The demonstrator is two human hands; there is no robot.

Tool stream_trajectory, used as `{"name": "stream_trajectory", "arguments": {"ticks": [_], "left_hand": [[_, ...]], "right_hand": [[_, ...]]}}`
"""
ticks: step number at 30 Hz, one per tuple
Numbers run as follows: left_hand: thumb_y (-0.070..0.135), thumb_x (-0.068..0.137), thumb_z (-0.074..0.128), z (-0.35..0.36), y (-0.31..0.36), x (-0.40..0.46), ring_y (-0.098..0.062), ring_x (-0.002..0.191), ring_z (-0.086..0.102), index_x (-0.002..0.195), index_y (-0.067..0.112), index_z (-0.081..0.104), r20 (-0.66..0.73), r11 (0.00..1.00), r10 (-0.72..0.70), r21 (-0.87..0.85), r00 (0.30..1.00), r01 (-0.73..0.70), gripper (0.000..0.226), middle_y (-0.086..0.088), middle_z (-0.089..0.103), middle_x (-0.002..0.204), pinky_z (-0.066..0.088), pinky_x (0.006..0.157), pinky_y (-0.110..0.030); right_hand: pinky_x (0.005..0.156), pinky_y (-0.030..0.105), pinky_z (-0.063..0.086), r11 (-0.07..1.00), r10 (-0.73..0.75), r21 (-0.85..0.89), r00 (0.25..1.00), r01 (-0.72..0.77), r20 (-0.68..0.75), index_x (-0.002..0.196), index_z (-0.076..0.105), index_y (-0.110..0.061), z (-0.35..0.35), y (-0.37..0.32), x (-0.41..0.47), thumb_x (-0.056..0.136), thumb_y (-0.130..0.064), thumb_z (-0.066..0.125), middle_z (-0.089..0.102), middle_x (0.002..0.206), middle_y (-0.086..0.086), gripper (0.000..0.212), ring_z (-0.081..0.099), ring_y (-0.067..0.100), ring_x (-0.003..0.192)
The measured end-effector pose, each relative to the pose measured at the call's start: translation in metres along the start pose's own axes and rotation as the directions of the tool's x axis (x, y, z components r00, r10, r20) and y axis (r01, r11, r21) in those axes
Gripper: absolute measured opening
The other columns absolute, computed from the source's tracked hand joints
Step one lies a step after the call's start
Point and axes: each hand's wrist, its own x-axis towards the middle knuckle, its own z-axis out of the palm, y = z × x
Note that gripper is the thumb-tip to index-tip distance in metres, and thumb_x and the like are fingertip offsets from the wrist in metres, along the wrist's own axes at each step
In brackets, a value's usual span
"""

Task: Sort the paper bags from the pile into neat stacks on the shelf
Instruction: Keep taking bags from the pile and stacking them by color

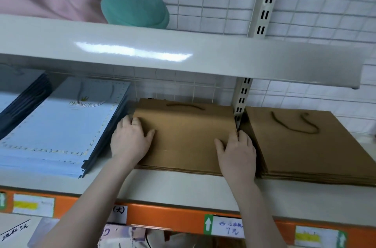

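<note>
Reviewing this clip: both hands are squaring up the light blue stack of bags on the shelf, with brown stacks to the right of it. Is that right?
Not quite. In the head view the left hand and right hand press the sides of the middle brown stack, not the light blue stack, which lies untouched to its left. Another brown stack does sit to the right, all on the shelf.

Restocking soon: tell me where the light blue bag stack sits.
Head view: the light blue bag stack lies left on the shelf, beside the brown stack.
</note>
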Motion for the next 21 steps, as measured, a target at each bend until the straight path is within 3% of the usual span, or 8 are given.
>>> {"name": "stream_trajectory", "arguments": {"ticks": [5, 9, 13, 17, 21], "left_hand": [[0.048, 0.092, 0.047, -0.013, -0.003, -0.034, -0.029, 0.139, 0.025, 0.145, 0.01, 0.03, -0.117, 0.999, 0.05, 0.017, 0.992, -0.048, 0.067, -0.012, 0.029, 0.149, 0.025, 0.112, -0.039], [0.037, 0.087, 0.06, -0.019, -0.018, -0.069, -0.034, 0.135, 0.03, 0.138, 0.005, 0.042, -0.201, 0.999, 0.024, -0.015, 0.979, -0.028, 0.063, -0.018, 0.04, 0.142, 0.026, 0.11, -0.043], [0.033, 0.084, 0.065, -0.026, -0.051, -0.095, -0.037, 0.134, 0.033, 0.132, 0.002, 0.048, -0.225, 0.999, -0.022, 0.029, 0.974, 0.029, 0.06, -0.022, 0.043, 0.14, 0.028, 0.109, -0.044], [0.032, 0.084, 0.065, -0.042, -0.094, -0.114, -0.038, 0.135, 0.032, 0.134, 0.001, 0.048, -0.269, 0.99, -0.124, 0.038, 0.955, 0.139, 0.061, -0.024, 0.041, 0.141, 0.027, 0.11, -0.045], [0.03, 0.085, 0.065, -0.061, -0.138, -0.133, -0.039, 0.135, 0.031, 0.134, 0.0, 0.047, -0.301, 0.977, -0.207, -0.007, 0.931, 0.215, 0.061, -0.025, 0.039, 0.142, 0.024, 0.11, -0.045]], "right_hand": [[0.11, 0.039, 0.028, 0.995, -0.097, 0.038, 0.995, 0.097, 0.003, 0.139, 0.04, -0.007, -0.005, -0.008, -0.023, 0.095, -0.041, 0.045, 0.042, 0.142, 0.013, 0.056, 0.031, 0.028, 0.136], [0.11, 0.039, 0.028, 0.976, -0.192, 0.114, 0.981, 0.187, 0.032, 0.14, 0.04, -0.007, 0.003, -0.024, -0.05, 0.093, -0.037, 0.051, 0.041, 0.143, 0.015, 0.057, 0.03, 0.03, 0.137], [0.103, 0.046, 0.037, 0.952, -0.236, 0.204, 0.972, 0.227, 0.019, 0.129, 0.053, -0.001, 0.017, -0.048, -0.075, 0.085, -0.031, 0.063, 0.052, 0.131, 0.021, 0.054, 0.043, 0.038, 0.127], [0.109, 0.041, 0.029, 0.918, -0.338, 0.246, 0.938, 0.311, 0.076, 0.136, 0.045, -0.004, 0.019, -0.079, -0.096, 0.09, -0.034, 0.056, 0.044, 0.14, 0.016, 0.056, 0.034, 0.033, 0.134], [0.099, 0.045, 0.041, 0.889, -0.386, 0.268, 0.923, 0.37, 0.004, 0.121, 0.059, 0.0, 0.024, -0.121, -0.117, 0.078, -0.029, 0.071, 0.058, 0.122, 0.021, 0.052, 0.05, 0.039, 0.118]]}}
